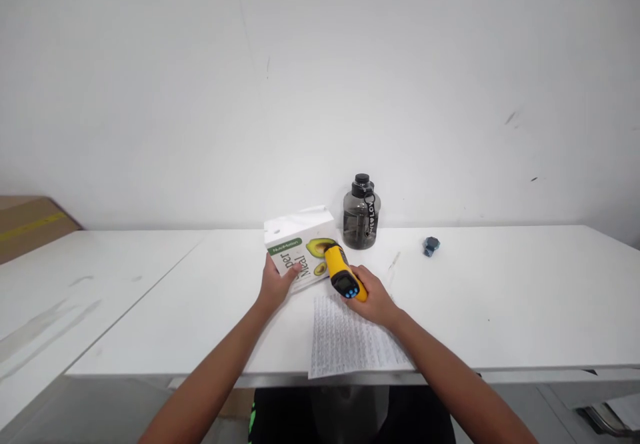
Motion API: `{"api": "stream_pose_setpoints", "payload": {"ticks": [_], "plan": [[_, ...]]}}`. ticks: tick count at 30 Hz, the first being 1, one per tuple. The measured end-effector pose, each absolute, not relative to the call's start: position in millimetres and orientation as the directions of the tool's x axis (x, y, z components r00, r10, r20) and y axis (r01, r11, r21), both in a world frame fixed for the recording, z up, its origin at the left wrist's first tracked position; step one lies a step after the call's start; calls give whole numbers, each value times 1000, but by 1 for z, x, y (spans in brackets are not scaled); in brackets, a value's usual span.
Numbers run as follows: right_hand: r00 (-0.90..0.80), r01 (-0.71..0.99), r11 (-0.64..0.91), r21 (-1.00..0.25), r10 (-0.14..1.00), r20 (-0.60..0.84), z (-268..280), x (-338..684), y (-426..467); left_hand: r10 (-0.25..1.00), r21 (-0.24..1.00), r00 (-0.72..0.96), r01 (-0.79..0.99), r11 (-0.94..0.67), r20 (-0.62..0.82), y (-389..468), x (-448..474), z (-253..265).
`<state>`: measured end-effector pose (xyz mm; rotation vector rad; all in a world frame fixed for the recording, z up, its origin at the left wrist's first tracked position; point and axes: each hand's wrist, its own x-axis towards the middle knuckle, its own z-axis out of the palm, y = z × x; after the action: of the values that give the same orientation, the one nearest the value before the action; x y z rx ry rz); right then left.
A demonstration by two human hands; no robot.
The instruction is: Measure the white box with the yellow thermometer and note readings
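Observation:
My left hand (278,280) grips a white box (295,229) by its lower left side, thumb across the front. The box is tilted and bears a green label and avocado pictures. Held in my right hand (373,297) is a yellow and black infrared thermometer (341,272), its small screen and blue buttons facing me. Its front end points at the box's right side; I cannot tell whether they touch. Beneath my right hand a printed sheet of paper (345,341) lies at the table's front edge, partly covered by my right hand and forearm.
A dark translucent water jug (361,221) with a black cap stands near the wall, behind the thermometer. Right of it lies a small dark blue object (431,246). A thin white strip (395,261) rests on the white table (500,297). A cardboard box (33,227) sits far left.

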<state>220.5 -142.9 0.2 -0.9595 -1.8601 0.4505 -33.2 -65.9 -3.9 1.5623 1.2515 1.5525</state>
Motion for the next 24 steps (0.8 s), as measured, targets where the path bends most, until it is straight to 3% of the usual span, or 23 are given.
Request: {"api": "stream_pose_setpoints", "payload": {"ticks": [6,24], "plan": [[-267,397,614,-682,788,555,3,217,-146,920,906,-33,191,-379,391,-68,-35,-11],[-299,442,602,-665,798,523,2,220,-146,926,910,14,178,-374,378,-66,-37,-14]]}}
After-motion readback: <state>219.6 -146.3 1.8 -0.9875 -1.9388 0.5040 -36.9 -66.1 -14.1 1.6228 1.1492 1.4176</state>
